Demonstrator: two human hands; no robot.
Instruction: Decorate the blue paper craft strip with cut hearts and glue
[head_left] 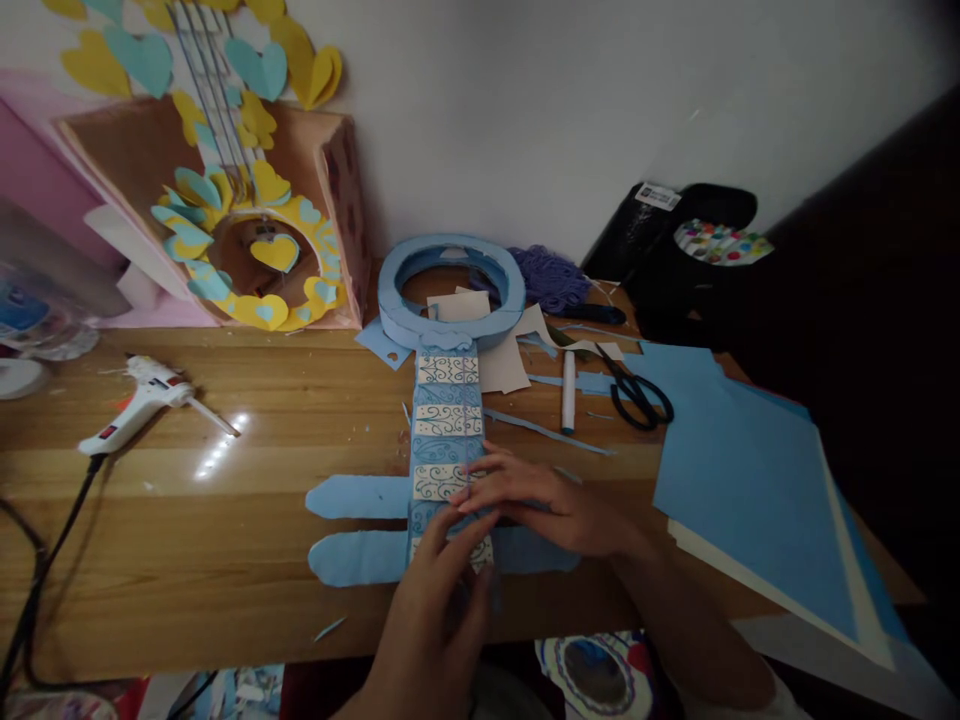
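Observation:
A blue paper craft lies on the wooden table, with an oval ring (452, 334) at its far end and a long neck (448, 395) crossed by cream strips with dark swirl patterns. Thin purple yarn (466, 400) runs lengthwise along the neck. Blue tabs (360, 558) with rounded ends stick out at both sides near its close end. My left hand (442, 590) rests over the close end, fingers spread and touching the neck. From the right, my right hand (555, 500) lays stretched fingers across the neck and yarn. The two hands' fingertips nearly meet.
A white glue gun (142, 405) with a black cord lies left. Black-handled scissors (637, 395), a white marker (568, 392) and paper scraps lie right, near blue sheets (750, 480). Behind are purple yarn bundles (551, 277) and a heart-decorated cardboard box (341, 200).

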